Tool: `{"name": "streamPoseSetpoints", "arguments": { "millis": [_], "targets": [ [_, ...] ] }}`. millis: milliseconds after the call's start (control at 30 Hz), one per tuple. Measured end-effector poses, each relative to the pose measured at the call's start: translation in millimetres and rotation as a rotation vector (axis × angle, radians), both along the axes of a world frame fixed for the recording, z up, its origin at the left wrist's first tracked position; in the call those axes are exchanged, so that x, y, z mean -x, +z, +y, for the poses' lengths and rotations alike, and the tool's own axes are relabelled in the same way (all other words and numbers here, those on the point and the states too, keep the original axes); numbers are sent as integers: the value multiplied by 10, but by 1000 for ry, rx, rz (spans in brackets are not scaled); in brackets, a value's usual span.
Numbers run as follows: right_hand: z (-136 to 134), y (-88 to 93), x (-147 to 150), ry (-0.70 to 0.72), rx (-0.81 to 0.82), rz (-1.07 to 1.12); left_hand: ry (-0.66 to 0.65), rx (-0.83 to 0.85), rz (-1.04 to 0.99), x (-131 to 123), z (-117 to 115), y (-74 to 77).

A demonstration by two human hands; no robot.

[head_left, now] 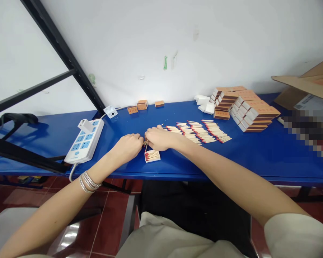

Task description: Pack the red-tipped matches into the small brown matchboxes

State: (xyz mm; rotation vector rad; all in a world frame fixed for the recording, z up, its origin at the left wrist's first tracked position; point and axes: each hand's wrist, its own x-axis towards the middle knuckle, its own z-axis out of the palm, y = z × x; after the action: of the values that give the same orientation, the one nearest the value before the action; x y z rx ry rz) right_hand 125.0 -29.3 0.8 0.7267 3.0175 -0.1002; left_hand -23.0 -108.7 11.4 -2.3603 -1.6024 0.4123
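Well left of the open matchbox tray (pixel 152 156) lies a white power strip (pixel 84 140). Just up-left of the tray, the left hand (pixel 129 146) is curled, its fingertips pinching a small bundle of matches (pixel 145 143) held just above the tray. The right hand (pixel 161 138), up-right of the tray, closes loosely on the same bundle. Right of the tray lie rows of loose matches (pixel 199 132), and farther right, stacked matchboxes (pixel 247 109)

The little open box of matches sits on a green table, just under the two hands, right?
No, the table is blue, not green; the head view shows it. The little open box of matches does sit on it, just under the left hand and right hand.
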Motion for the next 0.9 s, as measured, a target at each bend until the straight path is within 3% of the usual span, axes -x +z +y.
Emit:
{"name": "streamPoseSetpoints", "arguments": {
  "millis": [300, 433, 600, 900],
  "targets": [
    [-94, 279, -205, 2, 141, -3, 17, 122, -139, -72, -34, 312],
    [-184, 327, -321, -7, 180, 33, 24, 170, -206, -132, -109, 357],
    [-269, 265, -412, -16, 203, 148, 14, 173, -271, -167, -213, 335],
    [-379, -16, -459, 18, 226, 380, 78, 143, -378, -190, -370, 182]
  ]
}}
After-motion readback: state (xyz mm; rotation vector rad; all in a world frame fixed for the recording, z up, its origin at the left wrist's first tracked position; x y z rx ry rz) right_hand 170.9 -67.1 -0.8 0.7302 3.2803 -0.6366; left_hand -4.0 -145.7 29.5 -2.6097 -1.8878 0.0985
